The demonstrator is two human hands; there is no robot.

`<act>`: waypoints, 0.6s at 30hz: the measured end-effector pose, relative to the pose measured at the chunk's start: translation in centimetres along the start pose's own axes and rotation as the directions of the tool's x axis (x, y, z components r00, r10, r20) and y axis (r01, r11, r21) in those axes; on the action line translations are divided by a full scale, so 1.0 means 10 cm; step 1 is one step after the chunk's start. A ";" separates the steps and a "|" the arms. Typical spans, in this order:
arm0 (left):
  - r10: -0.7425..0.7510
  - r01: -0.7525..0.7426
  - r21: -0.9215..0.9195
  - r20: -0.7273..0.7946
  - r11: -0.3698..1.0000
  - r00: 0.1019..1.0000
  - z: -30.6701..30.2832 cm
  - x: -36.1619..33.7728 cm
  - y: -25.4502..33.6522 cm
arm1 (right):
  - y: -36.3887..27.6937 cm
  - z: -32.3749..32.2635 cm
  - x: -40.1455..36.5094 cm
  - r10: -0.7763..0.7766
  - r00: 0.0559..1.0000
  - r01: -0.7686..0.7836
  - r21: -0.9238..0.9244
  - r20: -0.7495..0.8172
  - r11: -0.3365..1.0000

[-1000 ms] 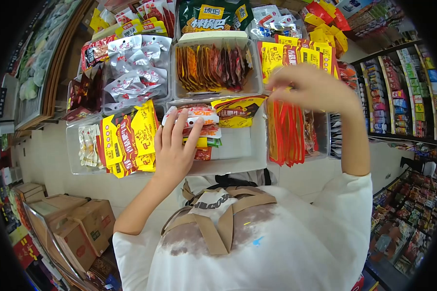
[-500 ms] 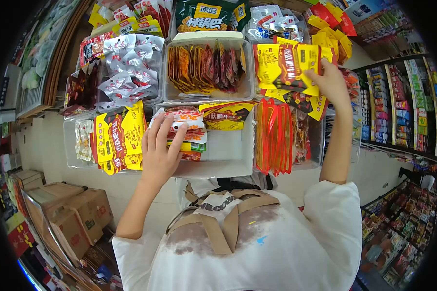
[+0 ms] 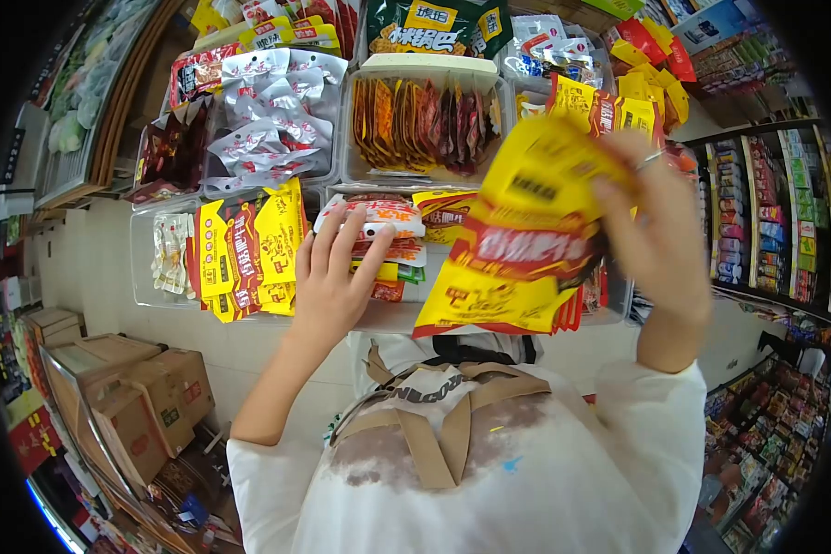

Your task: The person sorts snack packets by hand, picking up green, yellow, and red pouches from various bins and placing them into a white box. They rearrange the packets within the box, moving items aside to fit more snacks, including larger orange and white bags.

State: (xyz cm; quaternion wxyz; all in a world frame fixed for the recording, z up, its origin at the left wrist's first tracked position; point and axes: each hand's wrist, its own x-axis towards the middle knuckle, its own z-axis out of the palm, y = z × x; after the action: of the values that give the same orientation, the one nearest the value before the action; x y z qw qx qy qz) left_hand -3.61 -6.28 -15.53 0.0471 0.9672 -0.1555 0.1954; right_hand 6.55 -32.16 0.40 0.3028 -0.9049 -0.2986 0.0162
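My right hand (image 3: 651,217) grips a large yellow and red snack packet (image 3: 526,240) by its upper right part. The packet hangs tilted above the front bins and hides part of them. My left hand (image 3: 334,277) rests with fingers spread on white and red packets (image 3: 369,217) in the front middle bin. To its left, yellow packets (image 3: 249,249) stand in the same row. Behind the held packet, another yellow packet (image 3: 443,210) leans at the back of the bin.
Clear bins hold silver packets (image 3: 272,120), orange and dark red packets (image 3: 425,125) and a green bag (image 3: 434,28). More yellow packets (image 3: 609,106) lie at the right. Cardboard boxes (image 3: 162,397) stand at lower left; a stocked shelf (image 3: 766,203) is at right.
My right hand has lifted the yellow packet off the right-hand pile and brought it forward and left, over the front bins. My left hand stays on the white and red packets. The view has shifted slightly.
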 end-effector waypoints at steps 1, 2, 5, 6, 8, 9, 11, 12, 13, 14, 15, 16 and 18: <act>0.017 -0.017 -0.017 -0.002 1.000 1.000 0.00 0.00 -0.01 | 0.02 0.15 0.00 -0.006 0.996 -0.001 0.088 0.087 0.996; 0.032 -0.032 -0.031 -0.003 0.999 0.999 0.00 -0.01 -0.02 | 0.13 0.34 -0.03 -0.069 0.996 0.065 0.062 0.052 0.996; 0.048 -0.048 -0.018 -0.006 0.999 0.999 -0.01 -0.03 -0.03 | 0.25 0.62 -0.05 -0.092 0.994 0.086 -0.113 -0.050 0.990; 0.055 -0.055 -0.016 -0.010 0.998 0.998 0.00 -0.01 -0.04 | 0.24 0.67 -0.05 -0.065 0.998 0.061 -0.159 -0.020 0.985; 0.066 -0.066 -0.021 -0.023 0.998 0.998 0.02 0.00 -0.05 | 0.22 0.79 -0.09 -0.030 1.000 0.029 -0.215 0.001 0.976; 0.061 -0.062 -0.025 -0.012 0.998 0.998 0.01 0.00 -0.05 | 0.18 0.87 -0.13 -0.081 0.997 0.078 -0.203 -0.004 0.976; 0.066 -0.066 -0.039 0.002 0.997 0.998 0.00 -0.02 -0.04 | 0.17 1.07 -0.26 -0.131 0.990 0.141 -0.254 0.057 0.957; 0.068 -0.068 -0.045 0.006 0.997 0.998 0.00 -0.02 -0.05 | 0.17 1.15 -0.30 -0.125 0.991 0.134 -0.259 0.051 0.956; 0.069 -0.069 -0.049 0.009 0.996 0.998 0.00 -0.01 -0.06 | 0.16 1.22 -0.33 -0.062 0.990 0.097 -0.294 0.124 0.951; 0.074 -0.073 -0.052 0.006 0.996 0.997 0.00 0.00 -0.07 | 0.15 1.25 -0.34 0.003 0.981 0.062 -0.328 0.196 0.943; 0.075 -0.075 -0.045 0.005 0.996 0.997 -0.01 0.01 -0.06 | 0.18 1.24 -0.31 -0.007 0.980 0.083 -0.374 0.200 0.924; 0.077 -0.077 -0.041 0.011 0.996 0.997 -0.02 0.00 -0.05 | 0.14 1.22 -0.30 0.002 0.979 0.076 -0.373 0.204 0.925; 0.082 -0.081 -0.051 0.014 0.995 0.997 -0.02 -0.02 -0.05 | -0.03 1.10 -0.24 -0.184 0.983 0.153 -0.479 -0.019 0.864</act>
State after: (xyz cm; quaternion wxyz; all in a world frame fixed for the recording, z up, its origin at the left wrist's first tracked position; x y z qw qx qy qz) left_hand -3.69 -5.75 -15.39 0.0623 0.9600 -0.2002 0.1853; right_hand 2.14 -27.36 -8.81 0.0811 -0.9219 -0.3616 -0.1131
